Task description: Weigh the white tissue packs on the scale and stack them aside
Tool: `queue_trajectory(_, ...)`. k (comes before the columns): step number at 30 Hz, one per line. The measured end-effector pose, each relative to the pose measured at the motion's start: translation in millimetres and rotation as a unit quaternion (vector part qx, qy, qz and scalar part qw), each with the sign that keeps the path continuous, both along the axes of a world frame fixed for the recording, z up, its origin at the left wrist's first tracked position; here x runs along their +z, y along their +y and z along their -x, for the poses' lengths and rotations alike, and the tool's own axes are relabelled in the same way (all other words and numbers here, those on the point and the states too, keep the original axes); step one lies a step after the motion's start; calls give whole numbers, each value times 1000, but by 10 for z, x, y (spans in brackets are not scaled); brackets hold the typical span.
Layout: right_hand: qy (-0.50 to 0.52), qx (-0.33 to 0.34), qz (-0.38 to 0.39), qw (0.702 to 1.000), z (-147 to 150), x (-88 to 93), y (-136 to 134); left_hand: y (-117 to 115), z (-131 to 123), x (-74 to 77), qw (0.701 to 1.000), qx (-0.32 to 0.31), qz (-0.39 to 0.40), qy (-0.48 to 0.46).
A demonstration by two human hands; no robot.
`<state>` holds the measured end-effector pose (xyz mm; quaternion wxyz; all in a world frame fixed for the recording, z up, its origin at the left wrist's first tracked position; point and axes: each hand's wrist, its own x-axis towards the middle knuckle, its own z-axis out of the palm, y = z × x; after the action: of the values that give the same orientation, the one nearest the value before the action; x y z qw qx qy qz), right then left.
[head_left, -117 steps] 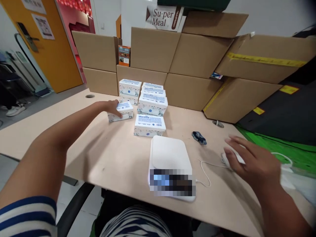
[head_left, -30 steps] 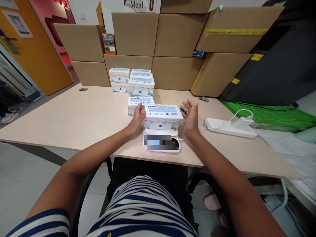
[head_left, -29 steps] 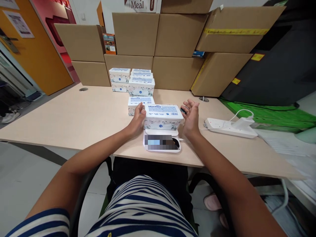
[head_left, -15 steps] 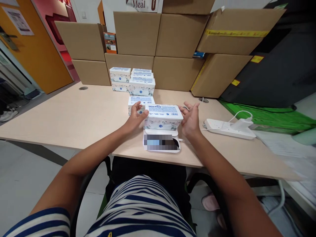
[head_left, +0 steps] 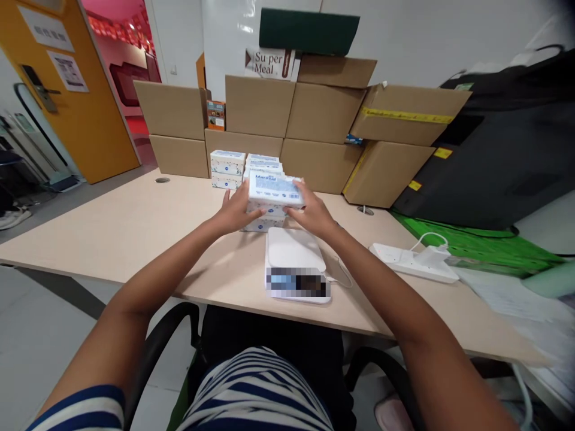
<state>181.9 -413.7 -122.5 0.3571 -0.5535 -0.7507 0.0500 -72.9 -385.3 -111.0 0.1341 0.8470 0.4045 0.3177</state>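
One tissue pack [head_left: 274,190] clasped in left hand [head_left: 233,214], right hand [head_left: 314,215], "Su-per Meal" sign [head_left: 268,62] behind

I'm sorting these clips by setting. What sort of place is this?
Probably an office storeroom: cardboard boxes stacked along the back of a desk, a small white scale near its front edge, and the left hand and right hand holding a tissue pack in front of more such packs.

We record bright, even indoor light; soft arm shadows on the desk [head_left: 112,221]; box [head_left: 274,190] print slightly smeared; papers [head_left: 516,296] at right blurred; edges bent by wide lens.
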Motion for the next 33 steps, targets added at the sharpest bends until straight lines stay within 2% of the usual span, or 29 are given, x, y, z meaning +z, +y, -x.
queue_trajectory(4,-156,-29,61,985,227,91,212,173,184,-160,987,95,69,114)
queue_trajectory(7,-214,-40,59,974,274,152,255,254,301,-332,980,113,70,146)
queue_trajectory(13,-269,-47,74,959,297,283,319,442,381,-563,979,169,26,112)
queue_trajectory(17,-262,-79,75,959,402,301,315,472,369,-608,981,169,11,94)
queue_trajectory(21,-151,-80,88,981,349,188,229,501,581,-455,990,138,-19,37)
queue_trajectory(25,-42,-78,93,992,-138,-188,63,699,974,-217,988,137,-43,-60)
queue_trajectory(28,-50,-102,82,990,-680,-527,-77,1072,1215,-55,986,152,0,-65)
queue_trajectory(31,-66,-98,58,991,-1127,-800,-256,1593,1286,171,980,188,33,60)
queue_trajectory(33,-60,-88,18,994,-1331,-967,-342,1954,1209,363,965,209,42,153)
